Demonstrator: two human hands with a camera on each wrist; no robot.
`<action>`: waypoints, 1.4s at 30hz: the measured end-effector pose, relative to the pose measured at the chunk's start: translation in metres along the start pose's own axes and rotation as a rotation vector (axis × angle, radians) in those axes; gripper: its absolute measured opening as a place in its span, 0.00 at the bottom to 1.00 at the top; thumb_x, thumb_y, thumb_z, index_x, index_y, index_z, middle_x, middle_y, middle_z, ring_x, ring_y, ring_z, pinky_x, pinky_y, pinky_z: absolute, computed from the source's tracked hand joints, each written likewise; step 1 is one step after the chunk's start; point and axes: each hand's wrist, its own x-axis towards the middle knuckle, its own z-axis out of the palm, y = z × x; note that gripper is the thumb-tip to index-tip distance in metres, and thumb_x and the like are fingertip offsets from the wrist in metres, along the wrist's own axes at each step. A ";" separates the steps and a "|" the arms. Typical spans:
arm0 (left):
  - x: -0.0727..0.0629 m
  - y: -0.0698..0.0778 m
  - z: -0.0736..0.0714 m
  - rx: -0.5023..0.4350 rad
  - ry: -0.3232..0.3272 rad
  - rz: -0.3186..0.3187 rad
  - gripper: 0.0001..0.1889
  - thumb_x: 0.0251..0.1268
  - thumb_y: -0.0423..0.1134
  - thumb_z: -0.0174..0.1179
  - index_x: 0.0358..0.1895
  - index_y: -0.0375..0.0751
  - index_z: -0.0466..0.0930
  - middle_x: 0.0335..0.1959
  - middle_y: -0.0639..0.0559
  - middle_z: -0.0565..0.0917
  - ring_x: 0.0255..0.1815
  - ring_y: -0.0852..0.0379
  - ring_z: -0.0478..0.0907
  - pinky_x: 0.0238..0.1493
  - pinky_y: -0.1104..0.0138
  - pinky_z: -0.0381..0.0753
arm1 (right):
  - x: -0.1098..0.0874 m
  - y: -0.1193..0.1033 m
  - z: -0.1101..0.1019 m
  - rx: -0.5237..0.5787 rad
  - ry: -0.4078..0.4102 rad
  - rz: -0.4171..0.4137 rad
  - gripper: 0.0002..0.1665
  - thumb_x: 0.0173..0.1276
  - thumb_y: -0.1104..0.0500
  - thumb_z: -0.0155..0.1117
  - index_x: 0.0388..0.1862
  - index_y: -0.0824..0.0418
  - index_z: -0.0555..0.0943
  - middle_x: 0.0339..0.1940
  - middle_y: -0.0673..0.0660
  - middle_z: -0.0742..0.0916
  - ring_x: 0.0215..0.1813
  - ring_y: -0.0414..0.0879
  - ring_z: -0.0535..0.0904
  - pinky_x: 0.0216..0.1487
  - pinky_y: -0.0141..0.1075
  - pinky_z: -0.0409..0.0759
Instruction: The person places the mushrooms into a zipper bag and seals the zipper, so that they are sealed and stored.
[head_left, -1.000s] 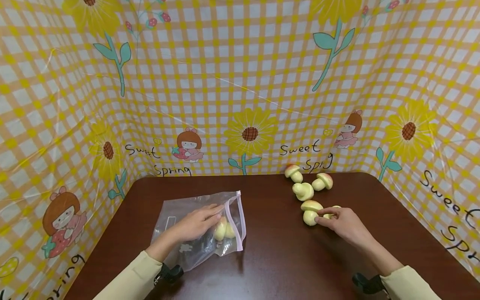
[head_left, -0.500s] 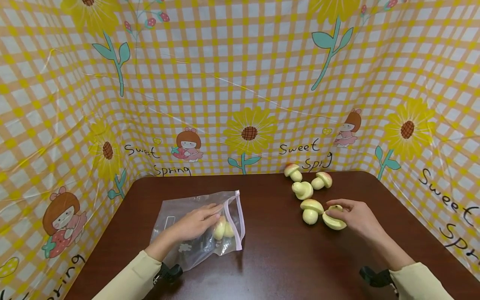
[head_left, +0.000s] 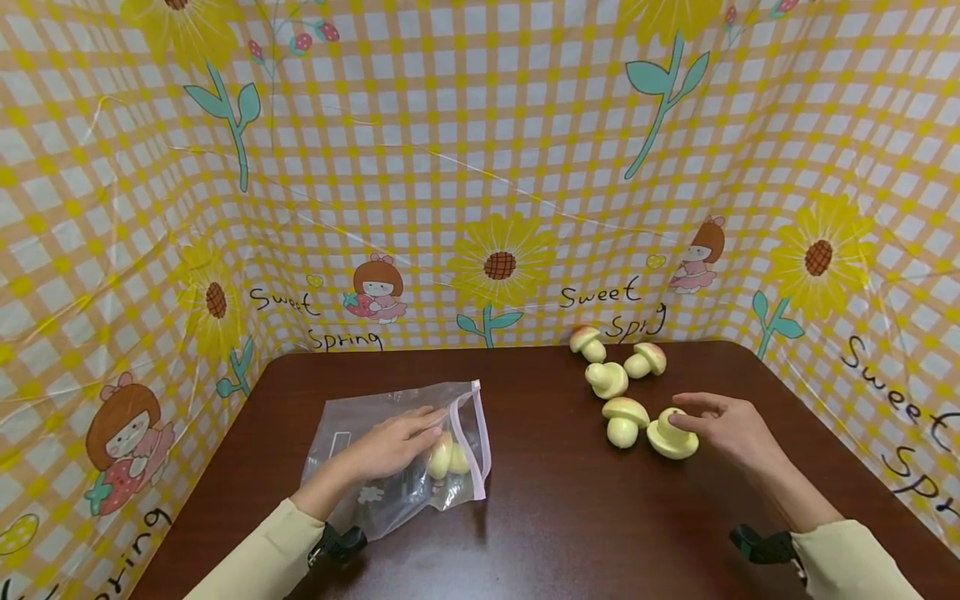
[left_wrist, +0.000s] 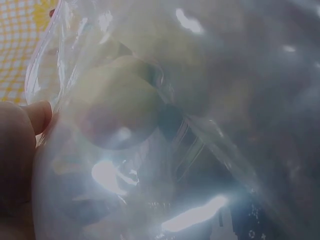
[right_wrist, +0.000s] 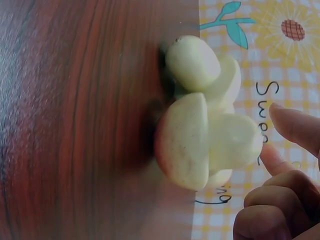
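Observation:
My left hand point(head_left: 390, 448) rests on a clear zip bag point(head_left: 337, 437) with its fingers stretched toward the pink-edged mouth, which gapes to the right. Inside the bag lie pale mushrooms point(head_left: 441, 462), blurred through the plastic in the left wrist view. On the right, my right hand point(head_left: 731, 429) is beside a cream mushroom point(head_left: 675, 442) that stands cap down, stem up. Its thumb and index finger are parted by the stem; in the right wrist view the fingertips point(right_wrist: 280, 114) show close to the stem of the mushroom point(right_wrist: 182, 142), the other fingers bent.
Another mushroom point(head_left: 624, 423) stands just left of the one by my right hand. Farther back are three more: one lying stem up point(head_left: 606, 381), one near the back edge point(head_left: 587, 343) and one at right point(head_left: 645, 361). A checked cloth point(head_left: 420, 192) walls the dark table point(head_left: 555, 517).
My right hand has drawn back to the right, away from the left mushroom. The mushroom beside it has come into sight and tipped stem up. The left hand and bag stay put.

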 end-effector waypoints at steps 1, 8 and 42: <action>0.000 0.000 0.000 -0.001 0.000 -0.001 0.26 0.81 0.55 0.45 0.77 0.59 0.65 0.78 0.41 0.63 0.79 0.38 0.58 0.74 0.35 0.55 | 0.000 0.001 -0.001 0.003 -0.003 0.005 0.41 0.70 0.36 0.64 0.70 0.62 0.75 0.73 0.74 0.71 0.70 0.73 0.67 0.55 0.56 0.78; -0.001 0.002 -0.001 -0.010 -0.001 -0.009 0.26 0.81 0.55 0.45 0.77 0.58 0.65 0.78 0.41 0.63 0.79 0.38 0.57 0.74 0.35 0.55 | 0.004 0.008 -0.003 0.009 -0.014 0.018 0.43 0.69 0.35 0.64 0.71 0.63 0.73 0.74 0.74 0.69 0.71 0.73 0.66 0.56 0.57 0.77; -0.003 0.000 0.001 -0.016 -0.006 0.002 0.26 0.81 0.57 0.43 0.77 0.58 0.65 0.78 0.41 0.63 0.80 0.39 0.57 0.74 0.34 0.55 | 0.007 0.017 0.005 -0.011 -0.042 0.053 0.45 0.64 0.40 0.72 0.70 0.68 0.74 0.19 0.47 0.64 0.20 0.41 0.56 0.20 0.35 0.58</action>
